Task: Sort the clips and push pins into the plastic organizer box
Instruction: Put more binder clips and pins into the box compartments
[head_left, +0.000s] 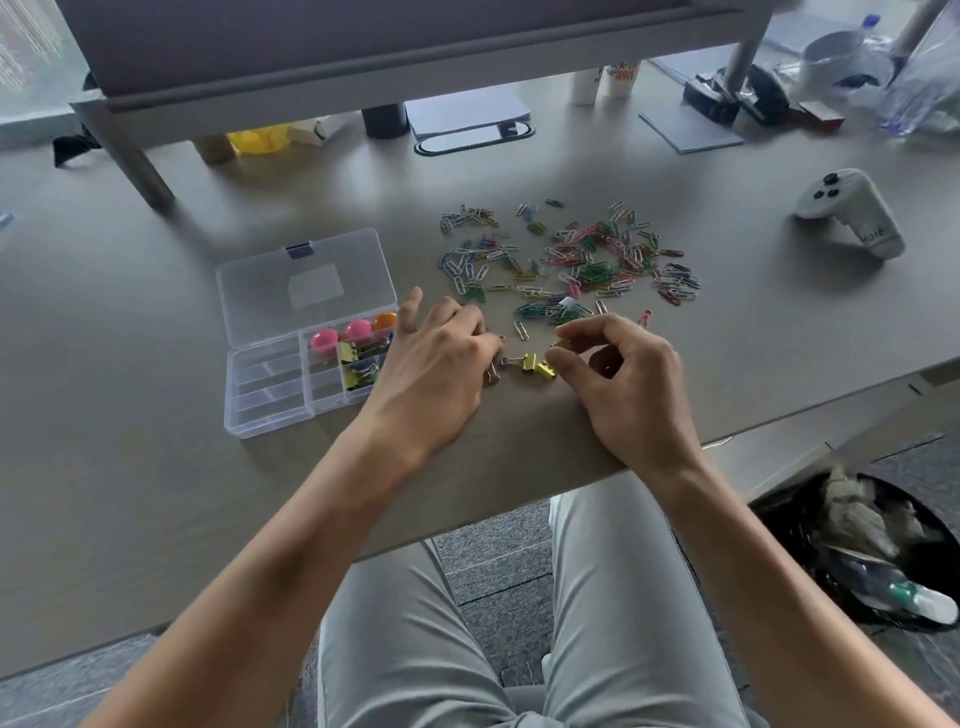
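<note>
Stretching across most of the view, the grey bench (156, 493) carries everything, its near edge cutting diagonally over the person's lap. Toward the left part of the bench sits the clear plastic organizer box (270, 395), its lid (301, 286) thrown open toward the far edge; most compartments look bare, while the ones along its right side hold pink and orange push pins (358, 330) and a few binder clips (361, 374). Right of the box, between it and the right edge, a wide scatter of coloured paper clips (571, 254) spreads over the bench middle. Near the right edge lies a white controller (852, 208), well apart from the clips. The left hand (441, 374) rests palm down just beside the box's right side, fingers curled together over small clips near the near edge; whether it grips one I cannot tell. The right hand (628, 384) hovers close by, thumb and forefinger pinched on a small gold binder clip (563, 343). Between the two hands, close to the near edge, lie two more gold clips (532, 364), touching each other
</note>
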